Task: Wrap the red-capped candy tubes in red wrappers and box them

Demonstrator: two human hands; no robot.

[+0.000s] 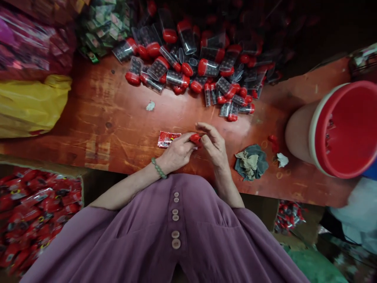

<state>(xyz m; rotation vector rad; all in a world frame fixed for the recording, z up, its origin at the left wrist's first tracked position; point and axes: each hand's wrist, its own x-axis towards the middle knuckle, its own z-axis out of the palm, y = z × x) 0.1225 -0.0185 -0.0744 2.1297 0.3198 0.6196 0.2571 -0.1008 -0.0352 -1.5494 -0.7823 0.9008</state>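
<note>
My left hand, with a green bead bracelet at its wrist, is closed around a small item whose shiny red end sticks out, like the caps on the tubes behind. The fingers hide the rest of it. Beneath that hand a flat printed red packet lies on the table, partly covered. My right hand is just to the right with its fingers apart. Its thumb is at the red end; whether it touches cannot be made out.
Clear tubes with red caps and dark balls inside are heaped at the back of the wooden table. A red-rimmed bucket stands right, near a crumpled cloth. Yellow bag at left; box of red packets below.
</note>
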